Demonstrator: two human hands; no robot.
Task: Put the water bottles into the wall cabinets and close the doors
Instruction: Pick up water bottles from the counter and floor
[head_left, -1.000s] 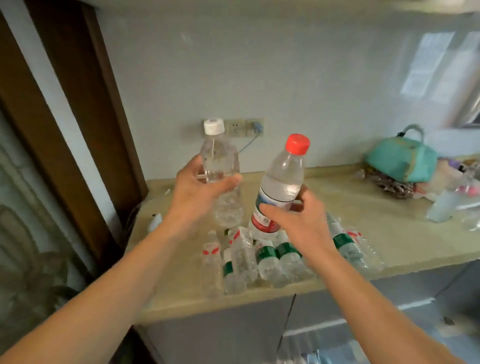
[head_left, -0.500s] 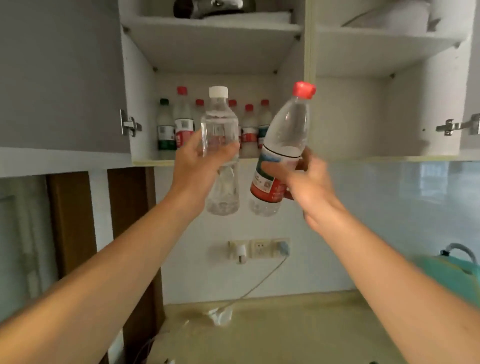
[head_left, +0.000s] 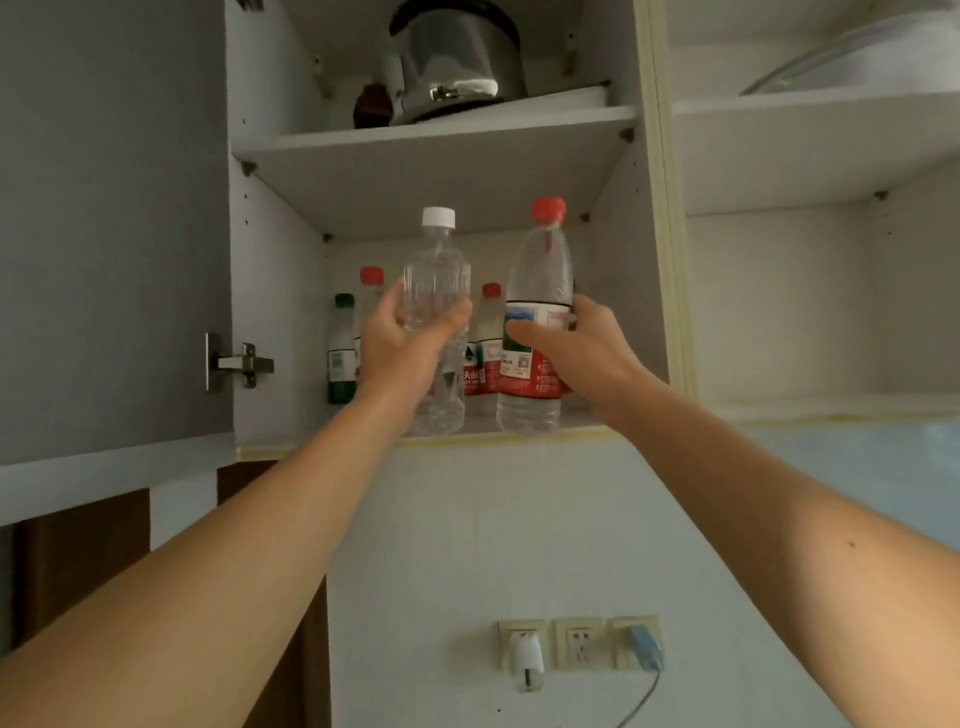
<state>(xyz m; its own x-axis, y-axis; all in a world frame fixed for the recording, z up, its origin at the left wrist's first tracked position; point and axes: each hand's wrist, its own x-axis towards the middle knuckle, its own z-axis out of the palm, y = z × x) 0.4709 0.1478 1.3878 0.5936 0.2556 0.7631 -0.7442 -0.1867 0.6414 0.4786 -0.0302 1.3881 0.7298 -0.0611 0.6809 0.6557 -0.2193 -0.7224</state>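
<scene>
My left hand (head_left: 402, 345) grips a clear white-capped bottle (head_left: 436, 260) around its middle, upright, at the front of the left wall cabinet's lower shelf (head_left: 519, 439). A red-capped bottle (head_left: 537, 280) with a red and white label is held by my right hand (head_left: 576, 345), upright just right of the first. Both bottle bases are about level with the shelf's front edge. Behind them stand several bottles, among them a green-capped one (head_left: 341, 348) and red-capped ones (head_left: 371, 278). The left cabinet door (head_left: 104, 218) is open.
A metal pot (head_left: 452, 62) sits on the upper shelf. The right cabinet compartment (head_left: 779, 312) is open, with a white dish (head_left: 857, 57) on its upper shelf. Wall sockets (head_left: 576, 642) with a white plug and a blue plug lie below.
Both hands have risen and moved forward, carrying the two bottles from below the cabinet to its lower shelf's front. The view has tilted further up and the counter has left the frame.
</scene>
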